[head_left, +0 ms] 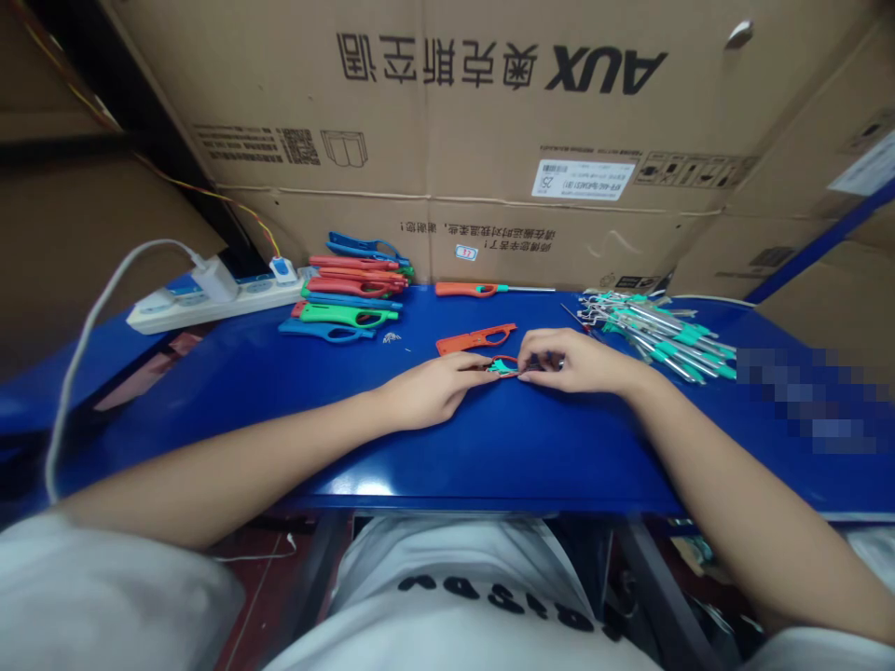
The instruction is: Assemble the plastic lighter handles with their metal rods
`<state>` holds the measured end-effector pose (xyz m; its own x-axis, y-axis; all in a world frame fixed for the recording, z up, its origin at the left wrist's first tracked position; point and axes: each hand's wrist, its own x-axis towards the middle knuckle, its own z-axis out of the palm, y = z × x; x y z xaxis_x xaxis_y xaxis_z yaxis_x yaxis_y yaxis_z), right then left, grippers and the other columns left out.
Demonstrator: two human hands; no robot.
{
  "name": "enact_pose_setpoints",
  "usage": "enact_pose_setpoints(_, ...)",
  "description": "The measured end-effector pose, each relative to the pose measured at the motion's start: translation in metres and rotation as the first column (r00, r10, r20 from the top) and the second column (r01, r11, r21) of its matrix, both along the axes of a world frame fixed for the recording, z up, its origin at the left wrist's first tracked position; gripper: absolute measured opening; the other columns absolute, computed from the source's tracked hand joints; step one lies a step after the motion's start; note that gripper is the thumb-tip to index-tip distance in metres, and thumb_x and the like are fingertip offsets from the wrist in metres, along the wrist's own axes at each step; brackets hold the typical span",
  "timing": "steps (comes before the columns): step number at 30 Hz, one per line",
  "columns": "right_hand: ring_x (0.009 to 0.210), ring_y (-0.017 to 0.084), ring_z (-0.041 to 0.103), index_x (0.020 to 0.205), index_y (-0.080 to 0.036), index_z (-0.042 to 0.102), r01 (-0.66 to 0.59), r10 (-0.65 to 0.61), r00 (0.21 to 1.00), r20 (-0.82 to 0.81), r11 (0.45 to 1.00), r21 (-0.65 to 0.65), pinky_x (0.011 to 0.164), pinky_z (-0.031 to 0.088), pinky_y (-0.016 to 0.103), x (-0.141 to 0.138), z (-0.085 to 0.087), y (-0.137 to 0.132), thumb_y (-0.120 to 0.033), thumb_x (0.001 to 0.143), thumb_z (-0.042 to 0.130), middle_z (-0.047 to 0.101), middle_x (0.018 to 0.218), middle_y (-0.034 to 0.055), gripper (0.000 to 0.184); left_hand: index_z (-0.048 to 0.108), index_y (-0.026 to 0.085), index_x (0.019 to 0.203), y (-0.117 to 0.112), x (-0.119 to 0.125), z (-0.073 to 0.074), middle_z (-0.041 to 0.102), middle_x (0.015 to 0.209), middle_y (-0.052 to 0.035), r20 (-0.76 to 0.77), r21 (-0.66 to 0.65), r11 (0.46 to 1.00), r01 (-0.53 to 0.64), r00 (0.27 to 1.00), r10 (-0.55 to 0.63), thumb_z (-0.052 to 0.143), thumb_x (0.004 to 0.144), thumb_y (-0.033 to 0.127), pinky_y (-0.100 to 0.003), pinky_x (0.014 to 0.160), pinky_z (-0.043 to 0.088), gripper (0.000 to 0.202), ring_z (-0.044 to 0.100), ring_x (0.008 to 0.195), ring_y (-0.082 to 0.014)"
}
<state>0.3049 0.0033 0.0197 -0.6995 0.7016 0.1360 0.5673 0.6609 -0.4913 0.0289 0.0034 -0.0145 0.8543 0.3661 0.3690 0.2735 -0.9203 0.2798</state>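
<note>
My left hand (433, 390) is closed on the left end of an opened red gas lighter casing (504, 360), held low over the table. A teal-green part with pale metal bits shows inside it. At the other end my right hand (577, 362) is closed in a pinch, thumb and fingertips against the inner parts; what exactly lies between them is too small to make out. Just beyond the hands lies a loose orange-red casing half (476, 340). Behind that rests an orange lighter (465, 290) with a metal tube.
Blue, red and green lighter casings (356, 280) are piled at the back left beside a white power strip (244, 296). Tiny metal pieces (392, 338) lie near them. Several metal tubes with teal parts (657, 331) form a heap on the right. A cardboard wall (447, 140) bounds the blue table (531, 457).
</note>
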Motion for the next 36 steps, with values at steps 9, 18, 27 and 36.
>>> enact_pose_setpoints(9,0.071,0.013,0.057,0.093,-0.02,0.073,-0.021,0.021,1.0,0.004,0.999,-0.026,0.067,0.046,0.028,0.0023,-0.0004,0.0007,-0.036,0.088,0.066,0.066,0.097,0.0058,0.018,0.058,0.023,0.139,0.0003,-0.001,-0.0014,0.057,0.143,-0.01,-0.022,0.002,1.0,-0.029,0.999,0.029,0.042,0.096,0.006,-0.039,0.112,0.046,0.05,0.054,0.133,-0.0226)
enact_pose_setpoints(18,0.066,0.014,0.055,0.092,-0.019,0.067,0.09,-0.089,0.996,0.008,0.996,-0.028,0.064,0.045,0.028,-0.0058,0.0016,-0.0018,-0.031,0.087,0.063,0.068,0.087,0.004,0.014,0.056,0.022,0.141,0.0008,-0.0009,-0.0012,0.058,0.142,-0.0109,-0.022,-0.012,1.0,-0.021,1.0,0.021,0.043,0.094,0.005,-0.041,0.111,0.047,0.051,0.055,0.132,-0.0236)
enact_pose_setpoints(27,0.071,0.015,0.057,0.088,-0.018,0.068,0.054,-0.054,0.998,-0.009,0.999,-0.007,0.065,0.044,0.028,-0.0047,-0.0007,0.0007,-0.034,0.09,0.06,0.067,0.089,0.0066,0.018,0.056,0.022,0.139,-0.0007,-0.0007,0.0005,0.059,0.14,-0.0104,-0.033,-0.026,0.999,-0.036,0.999,0.036,0.043,0.095,0.006,-0.04,0.11,0.047,0.048,0.055,0.131,-0.0227)
enact_pose_setpoints(36,0.07,0.015,0.056,0.087,-0.018,0.069,0.066,-0.065,0.998,-0.008,0.998,0.01,0.066,0.043,0.028,-0.0047,-0.0032,0.0019,-0.033,0.09,0.061,0.067,0.088,0.0059,0.017,0.058,0.018,0.137,-0.0003,-0.0005,-0.0009,0.057,0.141,-0.0136,-0.049,-0.019,0.998,-0.053,0.997,0.052,0.042,0.096,0.008,-0.042,0.11,0.047,0.045,0.055,0.131,-0.0245)
